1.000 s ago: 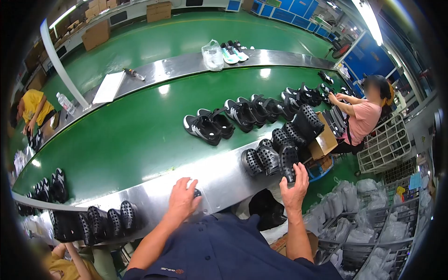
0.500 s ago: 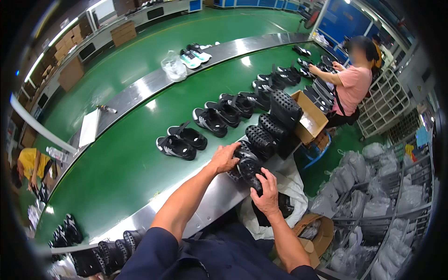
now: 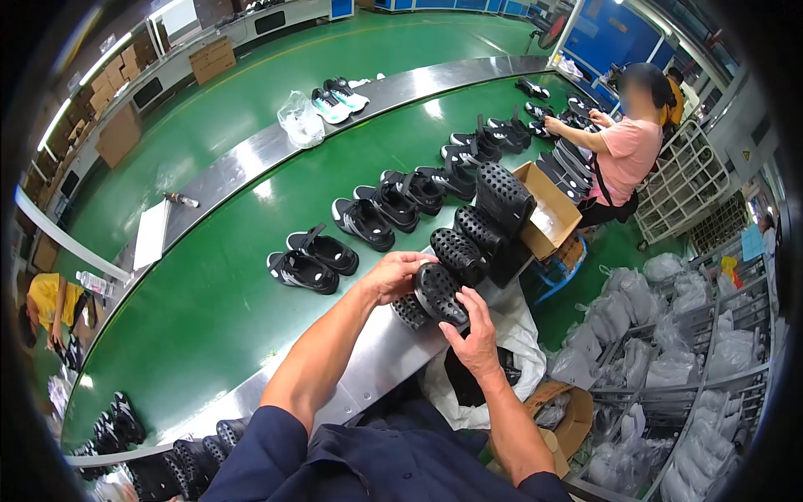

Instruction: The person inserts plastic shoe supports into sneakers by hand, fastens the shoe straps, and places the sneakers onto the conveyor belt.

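Observation:
Both my hands hold one black perforated piece [image 3: 440, 293] above the metal edge of the table. My left hand [image 3: 396, 276] grips its upper left side, fingers closed. On its lower right side are the thumb and fingers of my right hand [image 3: 475, 333]. Just beneath and to the left lies another black perforated piece [image 3: 410, 311], partly covered. Beyond my hands several more perforated pieces [image 3: 460, 254] stand in a row along the metal edge [image 3: 368, 381].
Black-and-white shoes [image 3: 304, 272] line the green belt [image 3: 226, 309]. An open cardboard box [image 3: 548, 209] is at the right, near a person in pink [image 3: 629, 159]. Below my right arm are a white sack [image 3: 523, 335] and bagged items [image 3: 623, 293]. Another person in yellow [image 3: 55, 301] bends at far left.
My hands came together over the perforated pieces; my left hand moved right from the bare metal edge. One piece is now lifted between both hands. The view has shifted to the right.

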Action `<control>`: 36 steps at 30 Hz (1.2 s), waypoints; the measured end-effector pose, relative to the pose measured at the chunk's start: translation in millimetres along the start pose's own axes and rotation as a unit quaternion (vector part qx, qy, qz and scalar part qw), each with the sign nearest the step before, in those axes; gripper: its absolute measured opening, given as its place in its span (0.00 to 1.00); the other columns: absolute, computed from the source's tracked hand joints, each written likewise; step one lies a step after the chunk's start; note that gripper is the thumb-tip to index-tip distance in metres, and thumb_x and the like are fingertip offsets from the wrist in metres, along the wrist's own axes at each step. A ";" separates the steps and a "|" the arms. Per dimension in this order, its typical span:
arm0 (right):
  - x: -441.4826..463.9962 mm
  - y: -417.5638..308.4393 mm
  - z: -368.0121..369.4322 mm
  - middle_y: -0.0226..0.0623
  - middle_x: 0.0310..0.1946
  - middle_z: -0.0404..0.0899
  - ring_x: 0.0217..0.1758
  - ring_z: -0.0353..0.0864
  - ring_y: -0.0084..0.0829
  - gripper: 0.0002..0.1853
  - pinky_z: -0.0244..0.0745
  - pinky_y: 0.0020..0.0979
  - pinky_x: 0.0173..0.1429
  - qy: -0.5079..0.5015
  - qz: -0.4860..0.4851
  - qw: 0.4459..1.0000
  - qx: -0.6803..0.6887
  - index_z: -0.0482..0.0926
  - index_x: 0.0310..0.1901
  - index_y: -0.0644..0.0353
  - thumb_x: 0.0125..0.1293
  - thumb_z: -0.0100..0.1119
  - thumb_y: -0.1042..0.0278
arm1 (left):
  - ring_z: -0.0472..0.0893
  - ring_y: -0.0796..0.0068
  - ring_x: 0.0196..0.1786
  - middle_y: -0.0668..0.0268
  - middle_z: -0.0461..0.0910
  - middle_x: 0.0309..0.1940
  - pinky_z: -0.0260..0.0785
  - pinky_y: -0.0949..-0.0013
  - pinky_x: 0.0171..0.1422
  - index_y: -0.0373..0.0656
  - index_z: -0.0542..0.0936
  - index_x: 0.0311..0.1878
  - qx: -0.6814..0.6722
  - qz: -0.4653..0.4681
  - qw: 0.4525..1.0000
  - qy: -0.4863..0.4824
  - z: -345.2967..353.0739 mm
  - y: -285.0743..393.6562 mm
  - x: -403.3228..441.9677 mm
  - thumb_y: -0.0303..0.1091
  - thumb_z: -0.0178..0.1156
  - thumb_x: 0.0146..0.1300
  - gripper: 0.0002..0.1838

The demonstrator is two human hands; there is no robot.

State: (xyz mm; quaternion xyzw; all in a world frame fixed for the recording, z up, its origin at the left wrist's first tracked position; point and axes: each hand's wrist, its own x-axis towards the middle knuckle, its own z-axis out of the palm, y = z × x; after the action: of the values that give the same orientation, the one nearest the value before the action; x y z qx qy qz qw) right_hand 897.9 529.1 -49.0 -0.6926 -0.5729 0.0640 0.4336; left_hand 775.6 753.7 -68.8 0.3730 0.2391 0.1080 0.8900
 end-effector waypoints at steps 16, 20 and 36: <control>-5.5 7.8 37.2 0.52 0.67 0.73 0.66 0.73 0.56 0.35 0.70 0.53 0.70 0.005 -0.003 0.976 -0.218 0.76 0.69 0.60 0.62 0.74 0.59 | 0.82 0.45 0.60 0.45 0.86 0.53 0.75 0.52 0.67 0.36 0.83 0.59 0.668 0.082 0.686 0.278 -85.9 -28.1 -229.5 0.42 0.65 0.66 0.24; -2.7 20.5 42.7 0.45 0.62 0.76 0.62 0.77 0.50 0.29 0.72 0.51 0.64 0.025 -0.009 0.967 -0.254 0.78 0.66 0.56 0.65 0.73 0.58 | 0.80 0.41 0.61 0.44 0.85 0.54 0.71 0.49 0.71 0.37 0.84 0.59 0.652 -0.040 0.667 0.359 -92.3 -88.9 -332.4 0.42 0.71 0.61 0.26; -17.1 -71.1 22.4 0.48 0.50 0.83 0.50 0.84 0.45 0.16 0.79 0.42 0.56 -0.097 0.102 0.990 0.000 0.80 0.56 0.66 0.69 0.66 0.73 | 0.80 0.43 0.53 0.50 0.82 0.48 0.74 0.48 0.61 0.42 0.75 0.67 0.553 0.046 0.670 0.494 -68.7 -191.0 -328.1 0.37 0.79 0.54 0.37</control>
State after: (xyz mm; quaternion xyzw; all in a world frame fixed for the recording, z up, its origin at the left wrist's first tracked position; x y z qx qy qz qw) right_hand 826.5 524.1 -21.8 -0.7379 -0.5386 0.1751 0.3672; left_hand 460.6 540.7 -134.0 0.6992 0.6424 0.1654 0.2667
